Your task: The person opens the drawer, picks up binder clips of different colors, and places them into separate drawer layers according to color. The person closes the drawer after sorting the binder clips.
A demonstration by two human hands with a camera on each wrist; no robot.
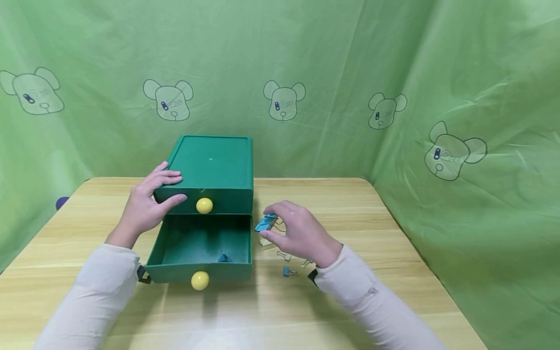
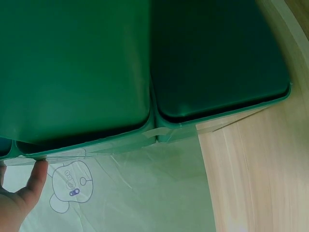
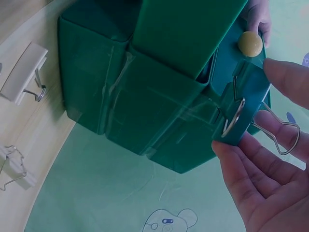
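My left hand (image 1: 146,206) rests on the upper left front corner of a green drawer box (image 1: 210,163), fingers on top and thumb by the front face. Below the closed top drawer, a drawer (image 1: 192,274) with a yellow knob (image 1: 200,280) stands pulled out. One small blue binder clip (image 1: 225,258) lies inside it. Just right of the box, my right hand (image 1: 302,231) pinches a large blue binder clip (image 1: 266,222) between thumb and fingers. The right wrist view shows this clip's wire handles and my right fingers (image 3: 241,169) at its ends.
On the wooden table right of the box lie a large pale binder clip (image 3: 26,72), a small pale one (image 1: 284,255) and a small blue one (image 1: 287,271). Another small clip (image 1: 307,263) is partly behind my right wrist. A green curtain (image 1: 323,58) surrounds the table.
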